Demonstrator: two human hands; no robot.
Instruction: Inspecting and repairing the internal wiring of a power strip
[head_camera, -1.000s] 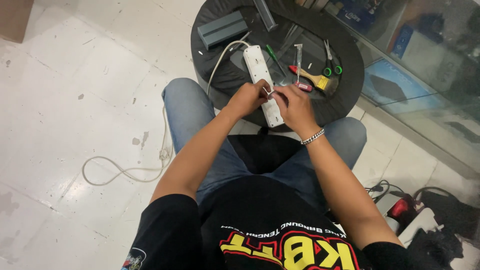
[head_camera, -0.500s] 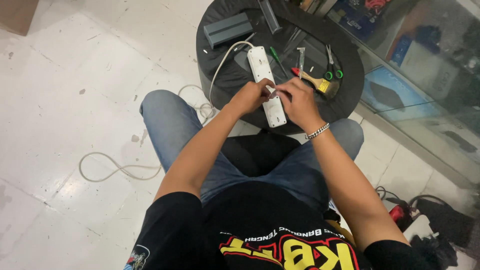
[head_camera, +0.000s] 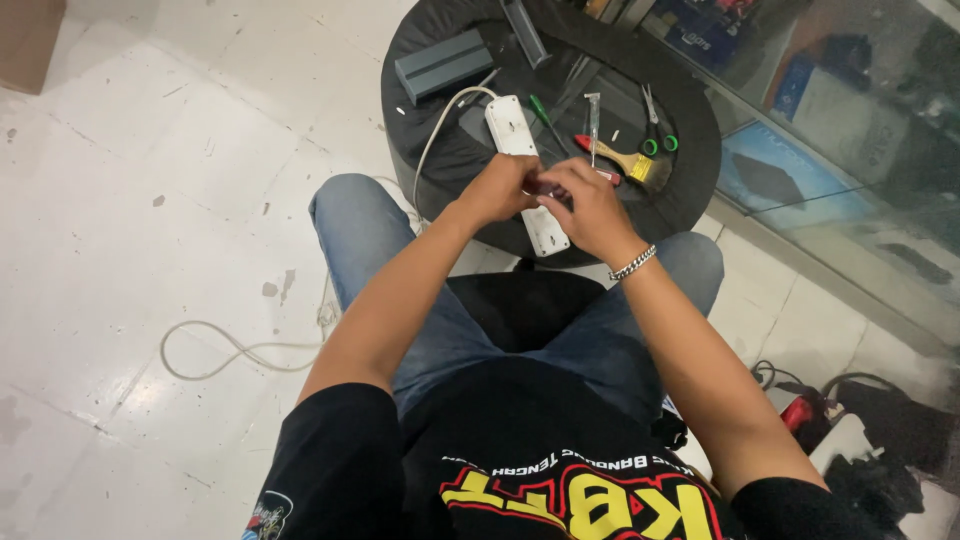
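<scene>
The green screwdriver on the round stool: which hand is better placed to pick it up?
Probably the right hand: the green screwdriver lies just beyond it, right of the white power strip. The left hand would cross over.

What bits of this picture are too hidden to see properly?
- Head view: the middle of the white power strip is covered by the left hand and right hand.
- Whatever small thing the fingers pinch is too tiny to tell.
- The grey bar is cut off by the top edge.

floor (head_camera: 150, 200): white tiles, scuffed | glass case (head_camera: 850, 150): right | stool (head_camera: 690, 190): round, black
</scene>
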